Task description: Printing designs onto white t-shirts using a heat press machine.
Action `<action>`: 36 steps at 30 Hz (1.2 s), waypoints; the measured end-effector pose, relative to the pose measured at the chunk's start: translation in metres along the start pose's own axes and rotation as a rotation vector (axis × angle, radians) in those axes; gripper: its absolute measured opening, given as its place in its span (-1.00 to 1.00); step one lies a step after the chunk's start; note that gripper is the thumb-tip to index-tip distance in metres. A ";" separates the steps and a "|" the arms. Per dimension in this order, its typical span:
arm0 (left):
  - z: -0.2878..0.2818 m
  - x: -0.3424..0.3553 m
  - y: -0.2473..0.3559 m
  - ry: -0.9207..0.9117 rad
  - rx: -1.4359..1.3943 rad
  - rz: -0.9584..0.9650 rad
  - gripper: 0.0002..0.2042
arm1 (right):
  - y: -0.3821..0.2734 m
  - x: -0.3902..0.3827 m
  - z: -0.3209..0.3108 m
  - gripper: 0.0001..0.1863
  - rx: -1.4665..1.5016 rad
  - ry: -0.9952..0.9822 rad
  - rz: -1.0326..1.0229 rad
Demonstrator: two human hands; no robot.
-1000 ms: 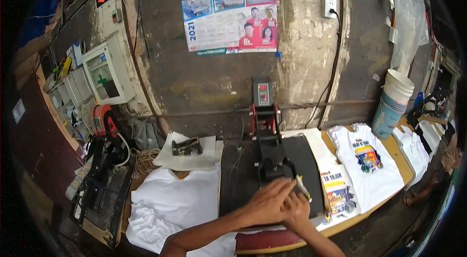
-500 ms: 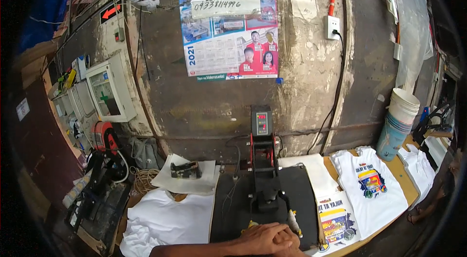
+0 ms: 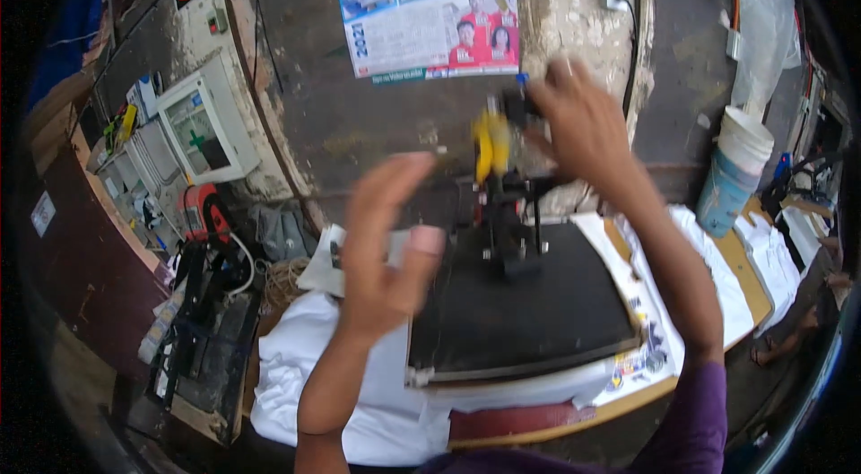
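While our left grip is spread and empty left of centre, we can't tell through blur if our right grip holds the yellow handle, upper centre; best steer both clear of the likely-hot black press, lower centre.

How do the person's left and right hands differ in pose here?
The left hand is open, its thumb spread from the fingers, and looks empty; the right hand has bent fingers near the yellow handle of the press, with blur hiding whether it grips anything. The left hand appears lower in the picture, the right hand higher. Both hands are bare and raised.
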State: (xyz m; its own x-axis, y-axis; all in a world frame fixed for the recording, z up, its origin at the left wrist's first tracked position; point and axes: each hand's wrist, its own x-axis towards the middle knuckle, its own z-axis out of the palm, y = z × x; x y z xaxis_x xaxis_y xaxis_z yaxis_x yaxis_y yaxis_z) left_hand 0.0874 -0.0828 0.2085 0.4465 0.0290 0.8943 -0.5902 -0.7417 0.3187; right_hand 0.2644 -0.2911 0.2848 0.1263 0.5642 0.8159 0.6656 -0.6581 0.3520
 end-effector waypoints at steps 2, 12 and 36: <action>-0.029 -0.048 -0.034 0.203 0.004 -0.161 -0.62 | 0.018 0.037 0.021 -0.59 -0.022 -0.008 0.019; 0.023 -0.296 -0.075 -0.297 0.160 -0.395 -0.51 | 0.013 0.074 0.025 -0.16 -0.022 0.001 0.018; 0.103 -0.304 0.102 -0.602 -0.131 0.197 -0.82 | 0.058 -0.500 -0.160 -0.69 0.531 -0.259 1.803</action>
State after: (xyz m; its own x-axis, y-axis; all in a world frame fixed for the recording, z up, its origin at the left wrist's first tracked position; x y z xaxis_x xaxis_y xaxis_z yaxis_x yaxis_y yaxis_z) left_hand -0.0392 -0.2360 -0.0632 0.5982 -0.5080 0.6197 -0.7597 -0.6056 0.2368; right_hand 0.1223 -0.6907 -0.0294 0.8915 -0.4423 -0.0985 -0.2480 -0.2944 -0.9229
